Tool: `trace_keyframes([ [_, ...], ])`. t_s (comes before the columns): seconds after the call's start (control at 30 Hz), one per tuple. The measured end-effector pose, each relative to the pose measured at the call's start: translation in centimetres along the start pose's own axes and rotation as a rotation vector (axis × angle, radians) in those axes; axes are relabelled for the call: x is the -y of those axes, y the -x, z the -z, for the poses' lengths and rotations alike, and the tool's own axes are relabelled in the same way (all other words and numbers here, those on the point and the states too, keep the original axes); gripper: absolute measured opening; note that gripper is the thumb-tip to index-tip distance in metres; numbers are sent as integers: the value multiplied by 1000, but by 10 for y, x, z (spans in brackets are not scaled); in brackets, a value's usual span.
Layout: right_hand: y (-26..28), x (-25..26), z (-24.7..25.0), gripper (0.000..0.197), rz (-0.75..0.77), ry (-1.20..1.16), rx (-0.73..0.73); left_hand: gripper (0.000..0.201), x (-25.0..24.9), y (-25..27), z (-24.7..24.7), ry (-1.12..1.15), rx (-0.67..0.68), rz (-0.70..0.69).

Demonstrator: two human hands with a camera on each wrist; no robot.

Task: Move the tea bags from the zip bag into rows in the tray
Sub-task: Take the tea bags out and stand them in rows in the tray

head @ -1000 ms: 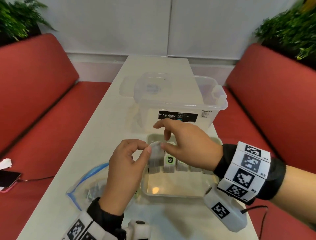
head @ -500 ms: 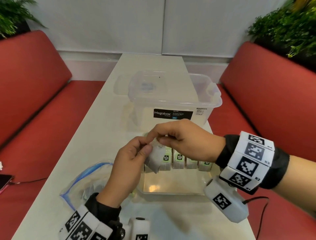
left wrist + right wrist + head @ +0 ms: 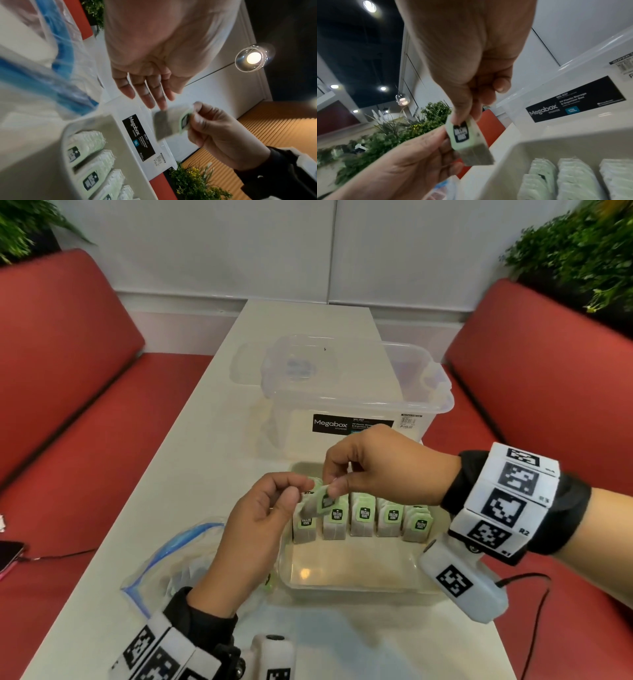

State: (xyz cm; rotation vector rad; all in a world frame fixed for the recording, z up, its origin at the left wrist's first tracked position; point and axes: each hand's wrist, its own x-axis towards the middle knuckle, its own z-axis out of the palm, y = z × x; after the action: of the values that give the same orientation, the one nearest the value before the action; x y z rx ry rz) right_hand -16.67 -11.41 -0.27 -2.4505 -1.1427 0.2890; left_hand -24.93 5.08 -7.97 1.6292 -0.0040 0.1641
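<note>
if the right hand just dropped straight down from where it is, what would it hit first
Most likely the rows of tea bags standing in the tray. The right hand, pinching a tea bag, hovers above their left end, though depth is unclear.

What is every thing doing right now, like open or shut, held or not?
Zip bag: open, lying on the table, tea bags inside.
Held tea bag: pinched by the right hand, above the tray.
Left hand: beside that tea bag; whether it holds it is unclear.
Tray: five rows of upright tea bags.
Megabox storage box: lid off.
</note>
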Motion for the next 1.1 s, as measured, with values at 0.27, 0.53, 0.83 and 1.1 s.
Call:
trace_keyframes([
  [0.27, -12, -45, -23, 10, -281, 346, 313, 18, 16, 19, 20, -595, 110, -82],
  [0.53, -25, -76, -49, 10, -345, 444, 525, 35, 32, 22, 21, -905, 307, -165],
  [0.83, -30, -84, -57, 11, -365, 518, 498, 39, 39, 27, 20, -928, 283, -188],
  [1.1, -31, -86, -59, 9, -397, 532, 478, 37, 39, 29, 21, -938, 256, -150],
])
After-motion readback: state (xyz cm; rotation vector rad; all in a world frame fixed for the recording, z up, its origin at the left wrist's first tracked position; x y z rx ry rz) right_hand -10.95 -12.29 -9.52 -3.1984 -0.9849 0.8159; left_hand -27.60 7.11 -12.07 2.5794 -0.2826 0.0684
